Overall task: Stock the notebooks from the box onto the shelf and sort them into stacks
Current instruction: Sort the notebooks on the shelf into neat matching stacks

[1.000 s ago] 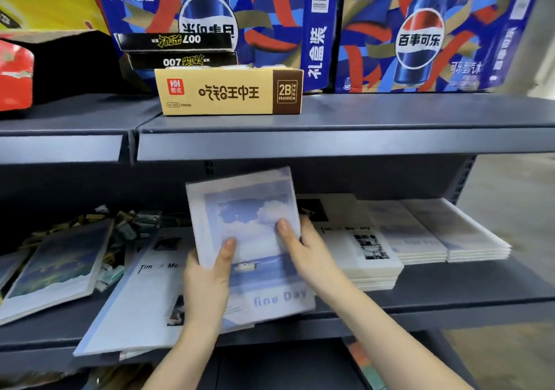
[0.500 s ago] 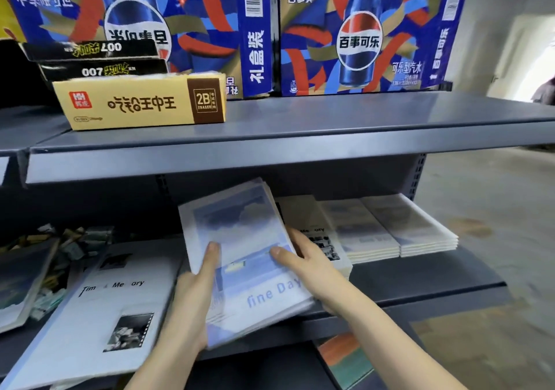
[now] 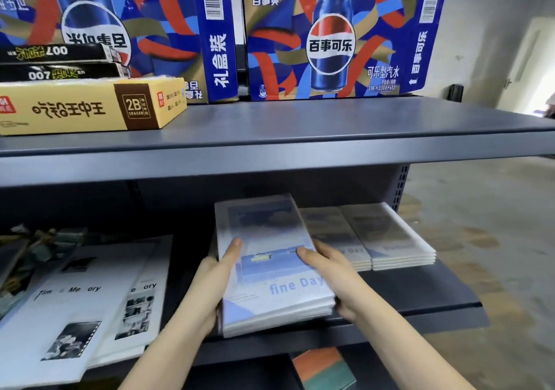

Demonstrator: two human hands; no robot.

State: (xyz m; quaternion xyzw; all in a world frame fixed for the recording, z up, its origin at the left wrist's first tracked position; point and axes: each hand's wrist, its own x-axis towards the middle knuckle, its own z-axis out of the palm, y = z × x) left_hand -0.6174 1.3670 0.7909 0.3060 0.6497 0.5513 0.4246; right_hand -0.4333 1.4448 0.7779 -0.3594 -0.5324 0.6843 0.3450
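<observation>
You grip the stack of "fine Day" notebooks (image 3: pixel 270 272) between your left hand (image 3: pixel 214 281) and right hand (image 3: pixel 335 275), thumbs pressed on its cover. It sits on the lower shelf (image 3: pixel 426 296), just beside two matching stacks (image 3: pixel 372 236).

Left hand (image 3: pixel 216 280), right hand (image 3: pixel 332 274), both gripping

We saw soft, even light, brightest at the washed-out doorway (image 3: pixel 537 68) on the right. The upper shelf (image 3: pixel 300 128) shaded the recess beneath it. Motion blur smeared the notebooks (image 3: pixel 366 233), and wide-angle bending curved the edges.
</observation>
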